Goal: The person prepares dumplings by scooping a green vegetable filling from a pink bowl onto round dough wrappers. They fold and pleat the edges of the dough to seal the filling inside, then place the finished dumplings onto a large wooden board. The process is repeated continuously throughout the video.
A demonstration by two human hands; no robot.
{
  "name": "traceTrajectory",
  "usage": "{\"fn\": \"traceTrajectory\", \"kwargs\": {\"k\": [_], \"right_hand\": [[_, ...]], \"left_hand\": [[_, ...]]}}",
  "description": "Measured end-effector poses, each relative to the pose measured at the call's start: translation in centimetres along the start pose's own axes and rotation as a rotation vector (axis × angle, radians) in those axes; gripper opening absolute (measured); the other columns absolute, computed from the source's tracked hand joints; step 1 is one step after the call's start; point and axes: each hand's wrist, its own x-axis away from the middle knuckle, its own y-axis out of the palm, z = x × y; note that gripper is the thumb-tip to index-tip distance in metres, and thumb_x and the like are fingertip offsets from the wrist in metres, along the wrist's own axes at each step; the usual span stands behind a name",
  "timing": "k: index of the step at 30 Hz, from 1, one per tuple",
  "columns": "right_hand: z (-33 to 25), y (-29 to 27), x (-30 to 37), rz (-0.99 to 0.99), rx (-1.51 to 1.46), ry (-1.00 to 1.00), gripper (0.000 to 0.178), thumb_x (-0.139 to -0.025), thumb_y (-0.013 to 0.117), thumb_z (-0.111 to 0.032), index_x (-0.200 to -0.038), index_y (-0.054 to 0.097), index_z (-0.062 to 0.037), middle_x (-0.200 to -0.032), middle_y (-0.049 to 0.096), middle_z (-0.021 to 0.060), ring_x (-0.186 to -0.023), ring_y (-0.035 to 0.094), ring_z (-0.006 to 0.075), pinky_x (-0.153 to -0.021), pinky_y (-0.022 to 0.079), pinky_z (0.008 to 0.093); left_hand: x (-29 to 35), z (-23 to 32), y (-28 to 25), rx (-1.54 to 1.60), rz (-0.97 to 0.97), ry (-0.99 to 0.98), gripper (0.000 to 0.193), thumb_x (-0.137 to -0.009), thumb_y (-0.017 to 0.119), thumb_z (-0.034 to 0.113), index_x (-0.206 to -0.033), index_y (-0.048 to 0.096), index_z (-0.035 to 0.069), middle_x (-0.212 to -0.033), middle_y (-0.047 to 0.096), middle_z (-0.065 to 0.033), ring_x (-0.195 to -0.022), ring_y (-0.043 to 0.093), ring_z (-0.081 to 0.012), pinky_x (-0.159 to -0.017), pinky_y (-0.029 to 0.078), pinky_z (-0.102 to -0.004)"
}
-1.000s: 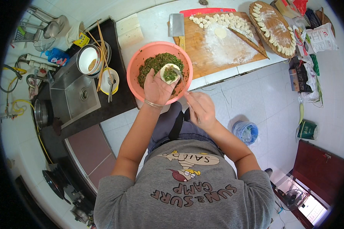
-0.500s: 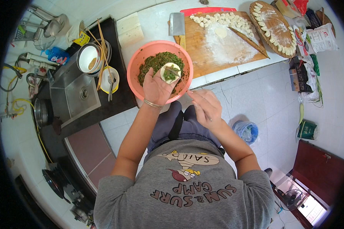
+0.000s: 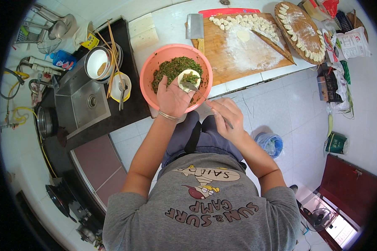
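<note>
My left hand (image 3: 171,99) is held palm up over the near part of the pink basin (image 3: 145,85). A round, pale dumpling wrapper (image 3: 189,71) lies on its fingers, with a mound of green chopped filling (image 3: 190,78) in the middle. My right hand (image 3: 228,119), just right of the basin, is closed round the handle of a metal spoon (image 3: 190,85). The spoon's tip touches the near side of the mound. Beneath the wrapper, more chopped green filling (image 3: 171,69) covers the basin's bottom.
Right of the basin, a floured wooden board (image 3: 215,54) bears dough pieces, a rolling pin (image 3: 273,47) and one flat wrapper. A cleaver (image 3: 194,26) lies at its left edge. A round tray (image 3: 302,27) of shaped dumplings stands beyond; a sink (image 3: 77,106) is at left.
The spoon has drawn back slightly toward me, its bowl now showing at the mound's near edge. The filling looks more heaped. My left hand has barely moved.
</note>
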Motion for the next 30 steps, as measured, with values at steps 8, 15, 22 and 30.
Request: {"fn": "traceTrajectory", "kwargs": {"k": [8, 15, 22, 30], "right_hand": [[0.1, -0.9, -0.3, 0.147, -0.218, 0.303, 0.021, -0.092, 0.049, -0.005, -0.1, 0.064, 0.0074, -0.084, 0.064, 0.0133, -0.075, 0.057, 0.0183, -0.069, 0.046, 0.0282], [3.3, -1.0, -0.9, 0.297, -0.655, 0.658, 0.028, -0.094, 0.052, -0.016, -0.103, 0.062, 0.0086, -0.087, 0.065, 0.0125, -0.077, 0.057, 0.0155, -0.073, 0.045, 0.0282], [13.9, 7.0, 2.9, 0.112, -0.654, 0.959, 0.023, -0.092, 0.057, -0.017, -0.104, 0.064, 0.0016, -0.082, 0.065, 0.0047, -0.062, 0.054, 0.0079, -0.055, 0.045, 0.0219], [14.6, 3.0, 3.5, 0.069, -0.432, 1.227, 0.045, -0.085, 0.067, -0.027, -0.116, 0.054, 0.0023, -0.079, 0.064, 0.0057, -0.063, 0.057, 0.0106, -0.048, 0.043, 0.0229]], "left_hand": [[-0.1, 0.2, -0.3, 0.029, -0.034, 0.006, 0.066, -0.095, 0.024, 0.046, -0.133, 0.036, -0.006, -0.136, 0.042, -0.0163, -0.129, 0.037, -0.0295, -0.111, 0.023, -0.0449], [0.7, 1.3, -0.8, -0.006, 0.108, 0.073, 0.06, -0.097, 0.023, 0.042, -0.134, 0.036, -0.003, -0.137, 0.044, -0.0162, -0.131, 0.036, -0.0296, -0.11, 0.024, -0.0494], [1.3, 1.7, -1.2, -0.093, 0.026, 0.046, 0.057, -0.097, 0.027, 0.04, -0.129, 0.042, -0.005, -0.132, 0.047, -0.0172, -0.125, 0.043, -0.03, -0.107, 0.032, -0.0479], [1.4, 0.0, 1.4, -0.146, 0.015, -0.004, 0.058, -0.098, 0.026, 0.04, -0.131, 0.039, -0.006, -0.133, 0.046, -0.0177, -0.126, 0.043, -0.0309, -0.108, 0.032, -0.0469]]}}
